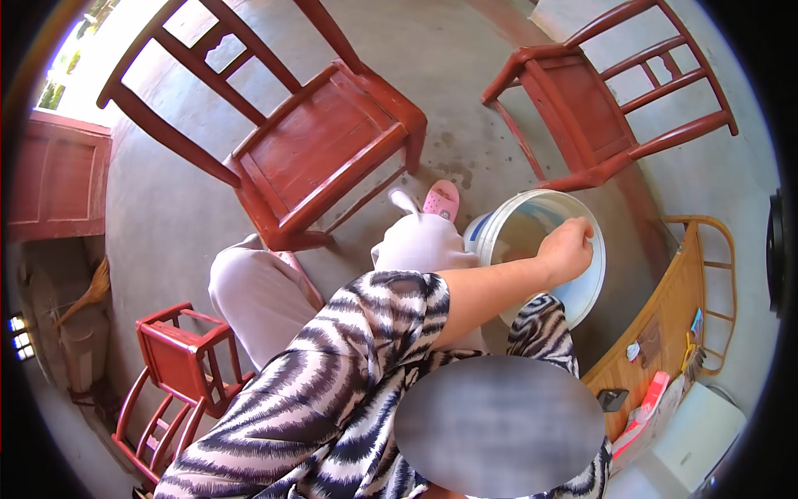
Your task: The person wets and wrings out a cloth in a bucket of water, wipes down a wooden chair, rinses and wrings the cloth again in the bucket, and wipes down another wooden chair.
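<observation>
My left arm, in a black-and-white striped sleeve, reaches across to the right. My left hand is over the open mouth of a white bucket, its fingers curled in. Whatever they hold, if anything, is hidden. A blue mark shows on the bucket, and a tan, unclear shape lies inside. My right sleeve lies by the bucket's near rim; my right hand cannot be seen. Beside the bucket are my legs in pale trousers and a pink slipper.
Red wooden chairs stand ahead and at the upper right. A small red chair is at the lower left. At right, a bamboo-framed bench carries a phone and small items. Wet spots mark the concrete floor.
</observation>
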Motion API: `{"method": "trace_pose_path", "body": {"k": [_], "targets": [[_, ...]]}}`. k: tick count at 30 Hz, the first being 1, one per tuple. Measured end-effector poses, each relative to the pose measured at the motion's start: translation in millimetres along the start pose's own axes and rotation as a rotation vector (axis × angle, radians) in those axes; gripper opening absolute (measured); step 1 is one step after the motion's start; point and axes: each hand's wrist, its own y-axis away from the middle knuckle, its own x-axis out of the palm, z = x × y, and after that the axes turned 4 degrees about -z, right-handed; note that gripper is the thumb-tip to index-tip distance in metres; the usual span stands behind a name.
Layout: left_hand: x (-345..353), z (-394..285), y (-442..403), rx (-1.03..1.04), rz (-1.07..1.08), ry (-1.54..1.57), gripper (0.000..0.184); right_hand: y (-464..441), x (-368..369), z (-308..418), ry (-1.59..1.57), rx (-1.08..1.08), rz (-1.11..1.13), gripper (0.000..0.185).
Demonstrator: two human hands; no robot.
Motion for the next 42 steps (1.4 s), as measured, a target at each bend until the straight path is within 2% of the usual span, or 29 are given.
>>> {"method": "trace_pose_path", "body": {"k": [8, 13, 16, 19, 21, 22, 23, 25, 26, 28, 29, 31, 36, 41, 42], "targets": [[5.7, 13.1, -8.5, 0.013, -0.055, -0.030, 0.018, 7.1, -14.9, -14.4, -0.088, 0.079, -0.075, 0.047], [1.4, 26.8, -26.6, -0.041, -0.112, 0.071, 0.019, 47.6, -49.1, -71.3, -0.190, 0.221, -0.212, 0.050], [2.0, 42.5, -39.2, -0.164, -0.096, 0.215, 0.022, 55.3, -59.4, -87.7, -0.244, 0.267, -0.263, 0.052], [-16.1, 24.5, -33.3, -0.306, -0.095, 0.293, 0.022, 78.9, -61.0, -85.8, -0.289, 0.294, -0.301, 0.054], [-24.7, 19.3, -33.6, -0.339, -0.087, 0.332, 0.022, 59.3, -63.9, -98.6, -0.309, 0.312, -0.317, 0.055], [-27.4, 17.4, -31.9, -0.375, -0.085, 0.374, 0.022, 59.5, -64.2, -112.1, -0.520, 0.253, -0.297, 0.061], [-28.7, 15.6, -31.1, -0.375, -0.076, 0.371, 0.022, 68.6, -66.6, -108.7, -0.527, 0.255, -0.303, 0.061], [-30.6, 10.4, -31.0, -0.400, -0.088, 0.414, 0.021, 90.6, -76.4, -94.0, -0.951, 0.139, -0.136, 0.054], [-31.3, 6.7, -30.0, -0.400, -0.078, 0.409, 0.021, 87.7, -78.0, -99.1, -0.959, 0.138, -0.142, 0.054], [-32.0, -0.3, -28.0, -0.387, -0.127, 0.463, 0.020, 61.4, -79.7, -125.4, -0.450, 0.241, -0.433, 0.041], [-31.3, -1.7, -27.8, -0.385, -0.124, 0.459, 0.020, 33.0, -70.3, -150.4, -0.455, 0.238, -0.435, 0.041], [-31.1, -3.3, -27.1, -0.380, -0.143, 0.449, 0.020, -22.1, -48.4, -194.1, 0.459, 0.002, -0.849, 0.036], [-27.8, 0.3, -27.3, -0.414, -0.126, 0.456, 0.020, -21.6, -34.3, -168.5, 0.330, -0.004, -0.710, 0.036], [-26.6, 2.9, -28.1, -0.434, -0.130, 0.448, 0.020, 20.1, -39.3, -120.5, 0.213, 0.019, -0.602, 0.036], [-25.9, 6.3, -28.1, -0.461, -0.116, 0.442, 0.020, 45.0, -47.0, -97.5, 0.141, 0.092, -0.412, 0.035]]}}
